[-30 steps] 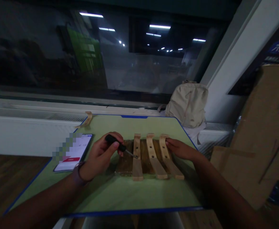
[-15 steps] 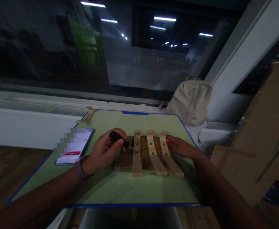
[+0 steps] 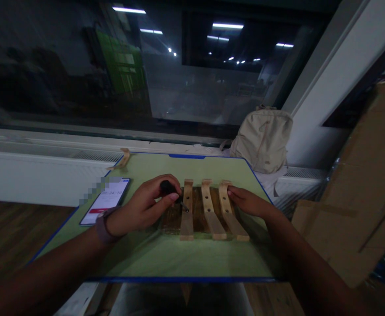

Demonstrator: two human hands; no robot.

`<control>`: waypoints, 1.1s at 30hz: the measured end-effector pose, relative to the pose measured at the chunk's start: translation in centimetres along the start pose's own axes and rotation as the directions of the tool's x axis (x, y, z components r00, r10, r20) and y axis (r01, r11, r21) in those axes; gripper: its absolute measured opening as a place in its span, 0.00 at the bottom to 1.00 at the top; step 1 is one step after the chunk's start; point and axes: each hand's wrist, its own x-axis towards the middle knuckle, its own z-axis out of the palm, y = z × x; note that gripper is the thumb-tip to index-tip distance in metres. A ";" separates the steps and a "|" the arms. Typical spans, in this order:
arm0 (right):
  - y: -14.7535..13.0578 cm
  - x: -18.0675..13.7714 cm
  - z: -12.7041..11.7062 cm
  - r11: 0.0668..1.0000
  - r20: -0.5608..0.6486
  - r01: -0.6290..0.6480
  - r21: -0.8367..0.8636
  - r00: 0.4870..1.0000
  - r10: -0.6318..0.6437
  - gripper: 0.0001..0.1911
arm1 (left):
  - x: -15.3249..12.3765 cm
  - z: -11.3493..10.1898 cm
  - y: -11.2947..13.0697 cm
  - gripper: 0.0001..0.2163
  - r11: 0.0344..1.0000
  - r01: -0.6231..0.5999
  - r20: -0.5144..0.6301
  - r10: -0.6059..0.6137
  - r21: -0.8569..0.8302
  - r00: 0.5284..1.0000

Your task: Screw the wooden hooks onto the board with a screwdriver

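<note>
My left hand [image 3: 151, 202] is closed around the black handle of a screwdriver [image 3: 169, 188]. The screwdriver's tip rests at the lower hole of the leftmost curved wooden hook [image 3: 187, 226]. That hook lies across a brown wooden board [image 3: 197, 219], beside a middle hook [image 3: 213, 221] and a right hook [image 3: 234, 221]. Each hook shows two dark holes or screw heads, too small to tell which. My right hand [image 3: 247, 201] grips the right hook's upper part at its outer edge; some of its fingertips are hidden.
The board lies on a green table [image 3: 140, 259] with blue edging. A phone [image 3: 108, 202] lies at the left, and another curved wooden piece [image 3: 124, 159] at the far left corner. Behind are a window, a radiator [image 3: 31, 175] and a beige backpack [image 3: 265, 138]; cardboard [image 3: 353, 197] stands at right.
My left hand and the screwdriver handle have shifted slightly right and the handle looks more upright, its tip still at the same hole. My right hand stays on the right hook.
</note>
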 end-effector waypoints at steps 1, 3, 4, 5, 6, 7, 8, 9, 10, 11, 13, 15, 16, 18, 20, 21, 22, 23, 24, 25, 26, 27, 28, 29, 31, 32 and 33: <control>0.0 0.0 0.0 1.000 0.004 0.001 0.006 1.000 -0.001 0.24 | 0.1 -0.1 0.2 0.04 1.000 -0.021 0.007 0.020 0.023 1.000; 0.1 0.0 0.0 1.000 0.007 0.006 0.014 1.000 -0.007 0.23 | 0.2 -0.2 0.4 0.04 0.996 -0.061 0.026 0.059 0.071 0.998; 0.2 0.0 0.1 1.000 0.006 0.010 0.014 1.000 -0.010 0.24 | 0.2 -0.2 0.5 0.03 0.993 -0.073 0.034 0.070 0.093 0.997; 0.3 0.0 0.1 1.000 0.003 0.012 0.013 1.000 -0.012 0.24 | 0.2 -0.3 0.5 0.03 0.991 -0.076 0.039 0.072 0.109 0.997; 0.4 0.1 0.2 1.000 0.002 0.013 0.012 1.000 -0.013 0.24 | 0.2 -0.3 0.5 0.03 0.990 -0.072 0.039 0.068 0.118 0.997; 0.5 0.1 0.2 1.000 0.002 0.013 0.012 1.000 -0.013 0.25 | 0.2 -0.3 0.5 0.03 0.990 -0.068 0.037 0.064 0.121 0.997; 0.6 0.1 0.3 1.000 0.002 0.013 0.015 1.000 -0.013 0.25 | 0.2 -0.3 0.5 0.03 0.990 -0.066 0.034 0.062 0.121 0.998; 0.7 0.2 0.3 1.000 0.003 0.012 0.021 1.000 -0.012 0.26 | 0.2 -0.3 0.5 0.03 0.990 -0.064 0.030 0.061 0.123 0.998; 0.8 0.2 0.4 1.000 0.005 0.012 0.027 1.000 -0.013 0.26 | 0.2 -0.3 0.6 0.03 0.990 -0.064 0.030 0.060 0.129 0.998; 0.9 0.2 0.4 0.999 0.007 0.015 0.033 1.000 -0.015 0.26 | 0.3 -0.3 0.7 0.03 0.988 -0.063 0.035 0.059 0.141 0.998; 1.0 0.3 0.4 0.999 0.011 0.022 0.040 1.000 -0.022 0.26 | 0.7 -0.3 1.1 0.03 0.982 -0.062 0.060 0.052 0.178 0.997; 1.0 0.3 0.4 0.999 0.013 0.025 0.044 1.000 -0.025 0.26 | 1.3 -0.5 1.6 0.03 0.977 -0.058 0.084 0.041 0.203 0.996; 1.0 0.2 0.4 0.999 0.013 0.022 0.044 1.000 -0.023 0.27 | 1.6 -0.5 1.8 0.03 0.977 -0.055 0.094 0.036 0.207 0.995; 1.0 0.2 0.4 0.999 0.017 0.013 0.047 1.000 -0.013 0.28 | 2.2 -0.5 2.1 0.03 0.978 -0.044 0.113 0.021 0.206 0.993; 1.0 0.1 0.4 0.999 0.020 0.004 0.052 1.000 -0.005 0.29 | 2.5 -0.3 2.1 0.07 0.982 -0.009 0.109 -0.012 0.191 0.994; 1.0 0.1 0.4 0.999 0.021 0.002 0.054 1.000 -0.003 0.29 | 2.5 -0.1 1.9 0.11 0.985 0.012 0.087 -0.027 0.173 0.996; 1.0 0.1 0.4 0.998 0.021 -0.001 0.056 1.000 -0.001 0.28 | 2.4 0.2 1.6 0.15 0.989 0.030 0.048 -0.037 0.143 0.998; 1.0 0.1 0.4 0.998 0.022 -0.003 0.059 1.000 0.002 0.28 | 2.2 0.6 1.2 0.19 0.994 0.043 0.000 -0.043 0.103 0.999; 1.1 0.1 0.4 0.998 0.021 -0.006 0.061 1.000 0.005 0.27 | 1.9 1.0 0.8 0.20 0.998 0.037 -0.058 -0.034 0.052 0.998; 1.1 0.2 0.4 0.998 0.019 -0.010 0.063 1.000 0.009 0.27 | 1.6 1.5 0.3 0.19 1.000 0.013 -0.108 -0.013 0.001 0.994; 1.1 0.1 0.4 0.998 0.016 -0.015 0.065 1.000 0.014 0.27 | 1.3 1.9 -0.2 0.17 0.999 -0.003 -0.141 -0.003 -0.044 0.990; 1.0 0.1 0.4 0.998 0.010 -0.020 0.067 1.000 0.019 0.27 | 1.0 2.2 -0.6 0.17 0.997 -0.024 -0.166 0.011 -0.076 0.986; 1.0 0.1 0.4 0.997 0.004 -0.024 0.070 1.000 0.024 0.27 | 0.8 2.5 -1.0 0.17 0.995 -0.043 -0.184 0.026 -0.089 0.983; 0.9 0.1 0.4 0.997 -0.001 -0.027 0.073 1.000 0.028 0.27 | 0.5 2.7 -1.3 0.18 0.995 -0.055 -0.200 0.037 -0.086 0.979; 0.7 0.0 0.4 0.997 -0.003 -0.031 0.076 0.999 0.032 0.27 | 0.2 2.9 -1.7 0.19 0.996 -0.072 -0.213 0.058 -0.056 0.975; 0.5 0.0 0.4 0.997 -0.006 -0.032 0.076 0.999 0.033 0.27 | 0.2 2.9 -1.8 0.20 0.997 -0.073 -0.214 0.063 -0.039 0.975; 0.4 -0.1 0.3 0.997 -0.007 -0.032 0.077 0.999 0.033 0.27 | 0.1 2.8 -1.8 0.20 0.997 -0.070 -0.210 0.062 -0.027 0.976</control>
